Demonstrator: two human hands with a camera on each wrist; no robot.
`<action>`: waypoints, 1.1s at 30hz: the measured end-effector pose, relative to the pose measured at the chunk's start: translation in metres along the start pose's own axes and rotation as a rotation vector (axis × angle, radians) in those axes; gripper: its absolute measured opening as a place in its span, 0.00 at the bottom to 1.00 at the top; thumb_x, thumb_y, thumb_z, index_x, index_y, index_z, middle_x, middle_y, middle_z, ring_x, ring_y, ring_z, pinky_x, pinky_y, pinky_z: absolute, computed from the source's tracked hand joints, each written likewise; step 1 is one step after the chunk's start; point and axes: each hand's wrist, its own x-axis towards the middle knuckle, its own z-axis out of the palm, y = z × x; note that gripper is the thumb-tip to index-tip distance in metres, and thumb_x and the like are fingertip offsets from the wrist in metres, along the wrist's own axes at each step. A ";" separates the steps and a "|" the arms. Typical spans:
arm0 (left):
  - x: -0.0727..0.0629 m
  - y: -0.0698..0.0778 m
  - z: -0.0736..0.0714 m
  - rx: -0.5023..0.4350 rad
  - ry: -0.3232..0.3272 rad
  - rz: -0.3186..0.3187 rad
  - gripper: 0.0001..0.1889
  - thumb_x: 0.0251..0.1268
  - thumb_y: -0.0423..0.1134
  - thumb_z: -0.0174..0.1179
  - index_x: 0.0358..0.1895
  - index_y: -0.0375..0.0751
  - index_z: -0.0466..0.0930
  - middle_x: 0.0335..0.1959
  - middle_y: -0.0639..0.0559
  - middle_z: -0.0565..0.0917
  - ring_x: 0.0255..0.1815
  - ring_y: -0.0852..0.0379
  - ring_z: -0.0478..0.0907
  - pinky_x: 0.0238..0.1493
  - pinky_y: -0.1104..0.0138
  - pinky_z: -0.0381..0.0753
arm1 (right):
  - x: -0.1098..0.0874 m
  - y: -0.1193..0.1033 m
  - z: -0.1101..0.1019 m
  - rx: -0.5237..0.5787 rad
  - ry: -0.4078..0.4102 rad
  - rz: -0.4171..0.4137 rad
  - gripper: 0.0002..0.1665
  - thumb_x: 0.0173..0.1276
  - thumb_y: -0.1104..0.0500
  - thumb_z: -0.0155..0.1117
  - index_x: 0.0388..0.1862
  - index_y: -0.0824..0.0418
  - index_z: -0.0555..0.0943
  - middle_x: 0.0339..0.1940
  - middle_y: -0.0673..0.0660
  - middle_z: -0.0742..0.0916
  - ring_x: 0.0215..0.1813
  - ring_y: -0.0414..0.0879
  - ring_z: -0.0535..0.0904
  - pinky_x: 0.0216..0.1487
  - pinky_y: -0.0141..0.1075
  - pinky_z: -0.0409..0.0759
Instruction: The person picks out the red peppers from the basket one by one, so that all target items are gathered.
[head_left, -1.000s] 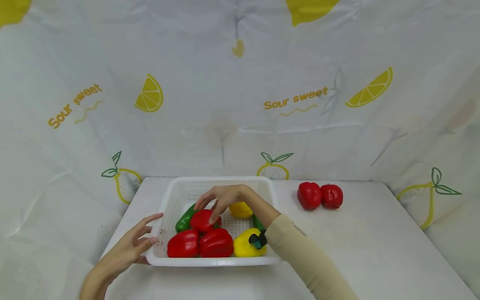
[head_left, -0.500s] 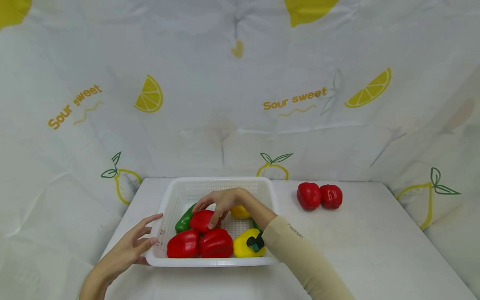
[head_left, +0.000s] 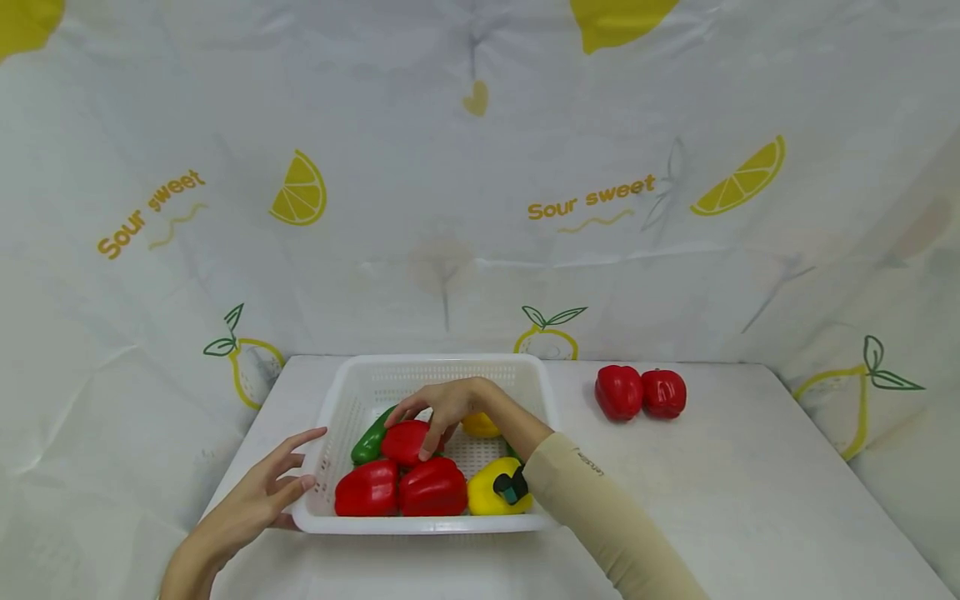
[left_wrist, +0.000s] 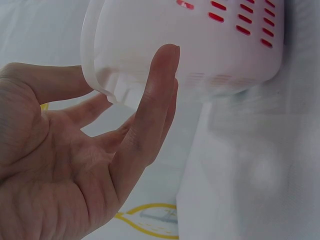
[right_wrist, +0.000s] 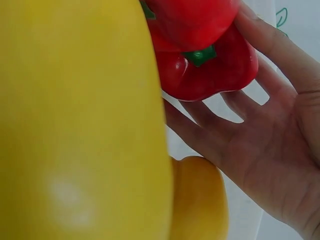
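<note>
At the near right, a beige sleeve (head_left: 611, 517) covers the right forearm, with a black device (head_left: 512, 485) at the wrist. The left hand (head_left: 258, 493), fingers spread and slightly bent, touches the left side of a white basket (head_left: 420, 525) on a white table (head_left: 735, 483). Inside, along the near wall from left to right, lie the near-left red pepper (head_left: 367, 489), the near-middle red pepper (head_left: 433, 488) and the near yellow pepper (head_left: 480, 492). Just beyond the two red ones, the right hand (head_left: 444, 406) grips the held red pepper (head_left: 404, 442) between thumb and fingers. A green pepper (head_left: 370, 442) lies just left of it; the far yellow pepper (head_left: 480, 426) lies right, partly behind the wrist. Farther right on the table, two red peppers (head_left: 619, 392) sit side by side, before a lemon-printed cloth (head_left: 420, 292).
</note>
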 end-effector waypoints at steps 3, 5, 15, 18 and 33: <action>0.000 0.000 0.000 -0.003 0.001 0.005 0.40 0.79 0.47 0.63 0.87 0.56 0.54 0.79 0.25 0.66 0.64 0.42 0.83 0.43 0.53 0.96 | -0.001 -0.001 0.000 0.004 0.005 0.005 0.42 0.66 0.63 0.78 0.78 0.50 0.75 0.72 0.55 0.78 0.56 0.46 0.85 0.60 0.45 0.92; 0.000 0.000 0.000 -0.004 0.001 0.005 0.40 0.79 0.47 0.64 0.87 0.56 0.54 0.79 0.25 0.66 0.64 0.42 0.83 0.43 0.53 0.96 | -0.002 -0.002 0.000 0.001 0.007 0.004 0.41 0.65 0.63 0.78 0.77 0.50 0.75 0.72 0.55 0.77 0.57 0.46 0.83 0.59 0.44 0.92; 0.000 0.001 0.000 0.005 0.006 -0.010 0.41 0.79 0.48 0.64 0.87 0.57 0.54 0.80 0.23 0.64 0.67 0.39 0.82 0.43 0.53 0.96 | -0.004 0.001 -0.004 -0.045 0.020 -0.011 0.42 0.61 0.61 0.78 0.75 0.48 0.76 0.74 0.55 0.76 0.62 0.45 0.79 0.57 0.40 0.91; -0.001 0.001 -0.001 0.008 0.008 -0.011 0.40 0.79 0.48 0.64 0.87 0.57 0.54 0.80 0.24 0.64 0.67 0.39 0.82 0.43 0.53 0.96 | -0.007 0.001 -0.007 -0.024 0.037 -0.016 0.42 0.61 0.61 0.77 0.74 0.48 0.76 0.75 0.55 0.76 0.62 0.46 0.79 0.59 0.44 0.91; 0.000 -0.001 0.000 -0.010 0.002 0.002 0.40 0.79 0.47 0.64 0.87 0.56 0.55 0.79 0.24 0.66 0.66 0.41 0.83 0.43 0.52 0.96 | -0.034 -0.006 -0.027 0.028 0.135 -0.092 0.44 0.61 0.58 0.79 0.75 0.45 0.74 0.74 0.56 0.78 0.68 0.50 0.77 0.62 0.47 0.91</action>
